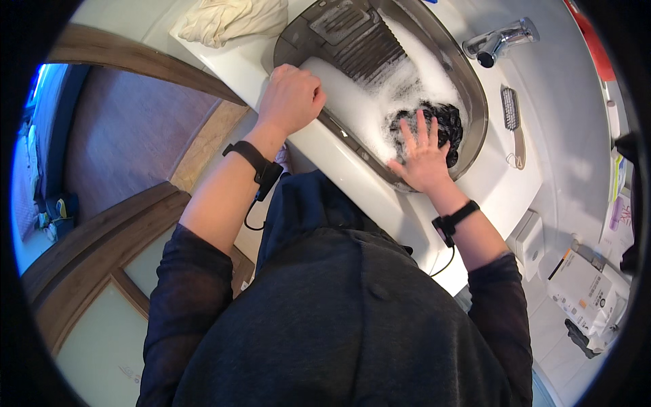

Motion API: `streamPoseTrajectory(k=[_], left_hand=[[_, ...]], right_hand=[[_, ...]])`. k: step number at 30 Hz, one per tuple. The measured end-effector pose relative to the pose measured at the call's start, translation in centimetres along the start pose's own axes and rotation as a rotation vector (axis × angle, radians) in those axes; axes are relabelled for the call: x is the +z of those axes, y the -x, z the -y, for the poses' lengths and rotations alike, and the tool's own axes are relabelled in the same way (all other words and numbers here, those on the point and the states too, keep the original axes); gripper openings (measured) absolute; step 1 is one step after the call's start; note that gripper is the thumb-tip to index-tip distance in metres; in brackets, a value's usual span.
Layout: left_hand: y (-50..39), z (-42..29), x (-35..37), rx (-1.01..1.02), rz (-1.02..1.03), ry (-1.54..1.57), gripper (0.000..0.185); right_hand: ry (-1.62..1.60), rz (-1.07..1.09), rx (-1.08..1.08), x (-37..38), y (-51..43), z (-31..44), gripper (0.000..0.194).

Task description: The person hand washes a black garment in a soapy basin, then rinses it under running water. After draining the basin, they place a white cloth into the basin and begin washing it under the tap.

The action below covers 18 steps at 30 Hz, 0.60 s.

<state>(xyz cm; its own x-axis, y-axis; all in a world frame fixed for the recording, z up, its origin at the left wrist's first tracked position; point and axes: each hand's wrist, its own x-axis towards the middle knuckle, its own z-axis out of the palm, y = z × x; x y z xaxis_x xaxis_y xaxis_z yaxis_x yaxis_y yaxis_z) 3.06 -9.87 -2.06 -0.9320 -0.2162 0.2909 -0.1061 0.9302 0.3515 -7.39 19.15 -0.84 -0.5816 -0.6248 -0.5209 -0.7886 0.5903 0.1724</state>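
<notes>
A grey-brown plastic wash basin (470, 96) with a built-in ribbed washboard (363, 43) holds water covered in white suds (351, 94). Wet, bunched black fabric (447, 124) lies at its right end. My right hand (424, 155) is spread over the fabric, fingers apart, the fingertips against its foamy near side. At the basin's left near edge, my left hand (292, 99) is curled around the rim; its fingertips are hidden beneath it.
The basin sits in a white sink (325, 152). A chrome faucet (501, 40) and a scrubbing brush (511, 119) are beyond the basin. Cream cloth (234, 20) lies on the left corner. Packages (585, 290) are at right; a wood-framed door (107, 285) is at left.
</notes>
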Motion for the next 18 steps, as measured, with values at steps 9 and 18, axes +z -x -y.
streamPoseTrajectory(k=[9, 18], left_hand=[[-0.1, 0.0, 0.2, 0.009, -0.047, 0.006, 0.015], [0.1, -0.1, -0.1, -0.02, -0.034, -0.013, 0.016]], right_hand=[[-0.053, 0.043, 0.155, -0.8, -6.5, -1.1, 0.093], [-1.148, -0.407, 0.434, 0.5, -4.7, -9.6, 0.059]])
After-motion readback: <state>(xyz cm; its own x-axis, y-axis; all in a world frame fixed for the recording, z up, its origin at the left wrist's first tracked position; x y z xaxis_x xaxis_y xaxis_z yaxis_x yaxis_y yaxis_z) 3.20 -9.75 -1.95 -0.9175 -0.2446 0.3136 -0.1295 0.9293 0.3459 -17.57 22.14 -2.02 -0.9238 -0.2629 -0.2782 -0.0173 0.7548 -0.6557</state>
